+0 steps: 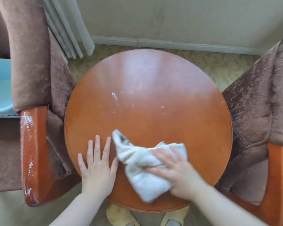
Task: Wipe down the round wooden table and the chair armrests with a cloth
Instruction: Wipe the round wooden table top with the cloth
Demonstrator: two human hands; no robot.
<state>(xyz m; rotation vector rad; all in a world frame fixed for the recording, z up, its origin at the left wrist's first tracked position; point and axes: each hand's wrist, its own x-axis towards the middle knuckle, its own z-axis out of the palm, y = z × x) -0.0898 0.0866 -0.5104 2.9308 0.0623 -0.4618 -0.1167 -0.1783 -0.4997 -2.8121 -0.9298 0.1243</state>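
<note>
The right hand [175,168], open flat like the left hand [98,165], is pressing a soft white cloth [142,167] on the round orange wooden counter [153,75], with white spots [115,98] waiting in its middle.

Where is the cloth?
In the head view, the white cloth lies on the round table, near side, under the right hand, beside the flat left hand.

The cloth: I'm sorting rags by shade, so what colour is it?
The cloth is white to off-white, clearest in the head view.

Round wooden table [153,75], crumpled white cloth [142,165], pale specks [115,98]
</note>
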